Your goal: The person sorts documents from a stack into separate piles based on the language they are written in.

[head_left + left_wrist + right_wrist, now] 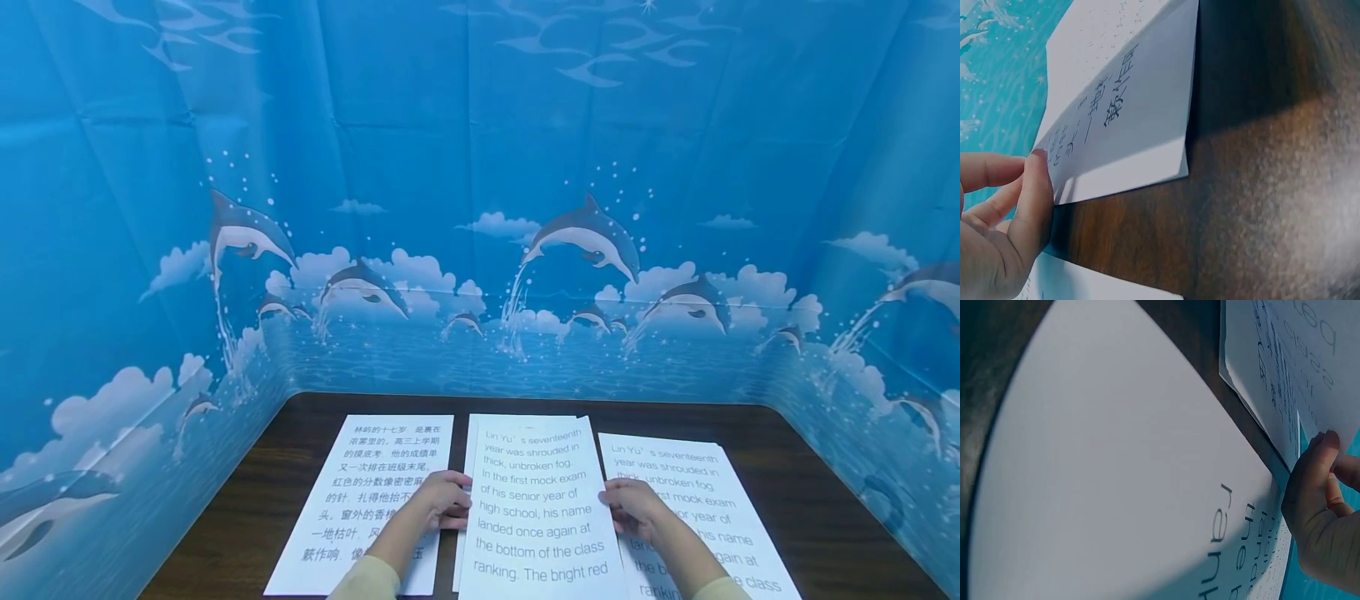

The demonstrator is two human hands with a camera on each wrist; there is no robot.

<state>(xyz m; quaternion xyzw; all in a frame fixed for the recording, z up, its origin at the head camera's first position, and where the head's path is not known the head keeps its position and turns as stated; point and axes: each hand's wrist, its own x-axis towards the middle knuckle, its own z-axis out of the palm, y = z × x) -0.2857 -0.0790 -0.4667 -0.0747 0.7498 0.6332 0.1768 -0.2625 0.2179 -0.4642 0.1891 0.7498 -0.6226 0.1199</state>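
Note:
Both hands hold a sheet of paper with large English text (536,500) in the middle of the head view, one at each long edge. My left hand (447,498) pinches the left edge between thumb and fingers. At the right edge my right hand (630,504) does the same. Under the held sheet lies paper with Chinese characters (1141,144), its left margin peeking out in the head view. The right wrist view has the held sheet (1341,369) raised above that paper, with print showing through reversed.
A Chinese-text sheet (375,492) lies on the dark wooden table (247,508) to the left, partly behind my left forearm. To the right lies an English-text sheet (667,467), partly covered by my right forearm. A blue dolphin-print curtain (465,167) encloses the table's back and sides.

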